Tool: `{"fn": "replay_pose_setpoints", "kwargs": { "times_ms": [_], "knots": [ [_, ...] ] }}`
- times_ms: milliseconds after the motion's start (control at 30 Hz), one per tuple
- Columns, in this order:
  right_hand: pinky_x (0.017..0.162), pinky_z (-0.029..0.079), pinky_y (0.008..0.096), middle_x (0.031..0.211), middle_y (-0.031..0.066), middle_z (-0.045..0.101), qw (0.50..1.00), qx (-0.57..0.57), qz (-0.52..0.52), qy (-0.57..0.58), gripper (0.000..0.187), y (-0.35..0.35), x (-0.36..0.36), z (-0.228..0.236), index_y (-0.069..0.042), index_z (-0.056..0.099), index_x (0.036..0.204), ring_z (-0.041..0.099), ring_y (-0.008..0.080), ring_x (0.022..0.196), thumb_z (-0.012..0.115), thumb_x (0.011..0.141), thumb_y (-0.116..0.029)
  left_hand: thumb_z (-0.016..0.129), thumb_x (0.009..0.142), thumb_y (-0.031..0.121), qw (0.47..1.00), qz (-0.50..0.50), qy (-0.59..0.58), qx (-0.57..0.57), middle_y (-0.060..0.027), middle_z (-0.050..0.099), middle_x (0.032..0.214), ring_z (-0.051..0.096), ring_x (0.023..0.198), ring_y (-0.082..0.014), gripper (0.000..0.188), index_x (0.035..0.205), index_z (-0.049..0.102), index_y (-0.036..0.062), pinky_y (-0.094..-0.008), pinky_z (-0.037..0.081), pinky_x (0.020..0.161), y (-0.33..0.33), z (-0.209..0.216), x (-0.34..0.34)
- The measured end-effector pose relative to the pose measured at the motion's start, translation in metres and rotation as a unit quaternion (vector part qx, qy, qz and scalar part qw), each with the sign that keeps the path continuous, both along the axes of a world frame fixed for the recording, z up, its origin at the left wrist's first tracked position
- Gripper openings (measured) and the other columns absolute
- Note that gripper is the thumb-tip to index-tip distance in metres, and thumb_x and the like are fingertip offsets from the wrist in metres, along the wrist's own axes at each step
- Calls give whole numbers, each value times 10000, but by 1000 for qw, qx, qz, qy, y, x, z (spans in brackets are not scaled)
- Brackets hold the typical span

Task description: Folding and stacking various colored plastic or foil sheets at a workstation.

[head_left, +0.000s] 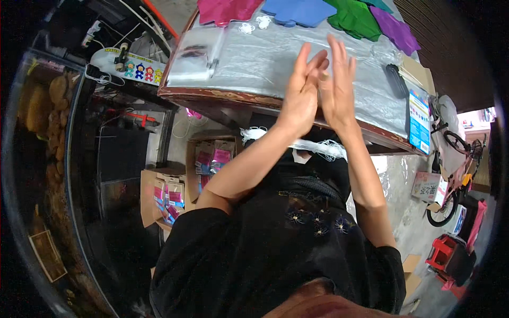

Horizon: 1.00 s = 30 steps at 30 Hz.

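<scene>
Above the near part of a table [254,63] with a silvery plastic cover, my two hands are raised close together, palms facing and touching near the heels. My left hand [302,95] has its fingers stretched up, and my right hand [338,90] has its fingers long and apart. Nothing shows in either hand, though the space between the palms is partly hidden. Below my wrists, a bundle of white string [331,150] lies across my lap. Small coils of white string [246,28] rest on the table, near a stack of clear plastic bags [193,58].
Flat pink [228,10], blue [297,11], green [354,20] and purple [396,29] pieces line the table's far side. At right are a black object [396,79] and a blue-and-white package [419,122]. Cardboard boxes [151,199] with packets stand lower left; a bicycle [450,196] stands right.
</scene>
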State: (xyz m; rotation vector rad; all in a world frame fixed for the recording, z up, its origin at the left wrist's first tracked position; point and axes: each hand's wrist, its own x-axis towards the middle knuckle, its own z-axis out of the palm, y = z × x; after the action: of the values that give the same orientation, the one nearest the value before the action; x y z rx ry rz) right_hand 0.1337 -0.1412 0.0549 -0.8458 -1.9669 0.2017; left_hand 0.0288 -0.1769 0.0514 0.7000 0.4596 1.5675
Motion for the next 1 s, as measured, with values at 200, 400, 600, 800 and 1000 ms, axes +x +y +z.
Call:
{"fn": "replay_pose_setpoints", "kwargs": {
  "times_ms": [200, 400, 600, 800, 1000],
  "knots": [
    [1224, 258, 461, 1584, 219, 413, 988, -49, -147, -21, 600, 11, 96, -23, 10, 366, 1551, 361, 360, 1492, 515, 1067, -313, 454, 936, -89, 631, 290, 689, 208, -243, 580, 1397, 561, 1294, -404, 631, 1542, 380, 73, -469, 458, 1093, 100, -19, -107],
    [1198, 322, 425, 1559, 224, 449, 970, -65, -231, -42, 584, 12, 113, -39, 30, 382, 1538, 433, 335, 1448, 580, 1052, -227, 628, 892, 46, 473, 353, 782, 199, -232, 559, 1405, 520, 1313, -421, 632, 1493, 433, 42, -521, 398, 1103, 158, -64, -171],
    [1093, 456, 412, 1480, 190, 544, 962, -128, -228, 85, 502, 14, 119, -40, 24, 475, 1482, 553, 293, 1339, 611, 1034, -157, 800, 820, 365, 486, 363, 788, 106, -310, 551, 1348, 539, 1263, -457, 803, 1467, 471, 21, -511, 429, 1067, 136, -44, -165],
    [1000, 531, 378, 1424, 162, 598, 967, -110, -203, 108, 423, 14, 118, -37, -3, 545, 1438, 646, 251, 1219, 598, 1029, -94, 825, 785, 432, 520, 237, 821, 10, -336, 608, 1223, 600, 1141, -461, 732, 1314, 618, -30, -490, 498, 971, 162, -66, -199],
    [937, 552, 348, 1320, 146, 669, 966, -93, -228, 80, 389, 4, 128, -51, -21, 582, 1411, 687, 228, 1139, 584, 1024, -51, 823, 780, 430, 516, 225, 824, 66, -302, 702, 1037, 648, 1020, -465, 596, 1121, 730, -50, -514, 520, 921, 202, -86, -186]
  ]
}}
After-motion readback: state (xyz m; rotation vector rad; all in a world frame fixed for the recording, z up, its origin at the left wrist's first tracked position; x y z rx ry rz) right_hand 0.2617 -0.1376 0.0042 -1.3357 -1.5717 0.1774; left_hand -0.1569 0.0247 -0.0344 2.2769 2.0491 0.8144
